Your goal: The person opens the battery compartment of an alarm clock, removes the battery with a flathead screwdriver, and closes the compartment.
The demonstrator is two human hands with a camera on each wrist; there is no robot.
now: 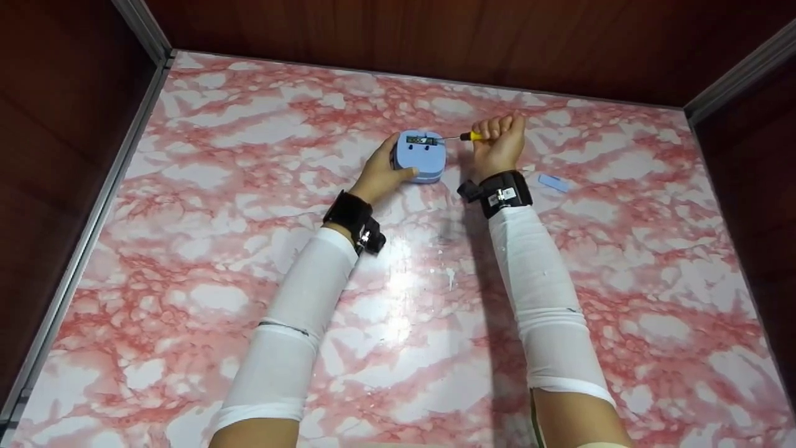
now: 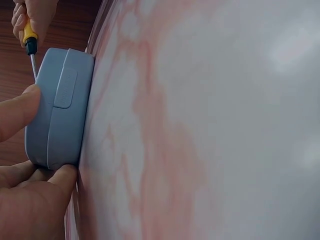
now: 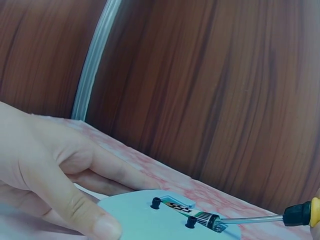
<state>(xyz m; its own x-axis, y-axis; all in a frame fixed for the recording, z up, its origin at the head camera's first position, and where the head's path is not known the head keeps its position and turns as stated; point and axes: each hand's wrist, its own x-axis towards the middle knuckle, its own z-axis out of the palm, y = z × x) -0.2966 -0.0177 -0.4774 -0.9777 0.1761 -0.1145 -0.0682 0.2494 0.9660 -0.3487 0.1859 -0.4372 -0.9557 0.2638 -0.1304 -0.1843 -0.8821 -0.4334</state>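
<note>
A small rounded pale-blue plastic device [image 1: 418, 157] lies flat on the pink-and-white marbled counter [image 1: 398, 298], toward its far edge and near the middle. Its upper face has an open recess near the far end holding a small cylindrical battery [image 3: 192, 214] with a printed label, flanked by two dark round screw holes. The left wrist view shows its side: a thick, smooth-cornered body with a seam running along it and a shallow raised rectangular tab on the wall.

The left hand [image 1: 380, 174] grips the device from its left side, thumb on one wall and fingers curled against the near edge, with fingertips [image 2: 65, 175] pressed where the body meets the counter. The right hand [image 1: 500, 144] is closed in a fist round the yellow handle of a slim screwdriver with a black collar and thin metal shaft [image 1: 463, 136]; the shaft runs level leftward and its tip meets the end of the battery inside the recess.

A small flat pale-blue rectangular piece [image 1: 553, 182] lies on the counter to the right of the right wrist, well apart from the device. Both forearms wear white sleeves and black wrist straps. Dark reddish-brown wooden walls [image 1: 435, 37] enclose the counter on three sides, with grey metal strips in the corners.
</note>
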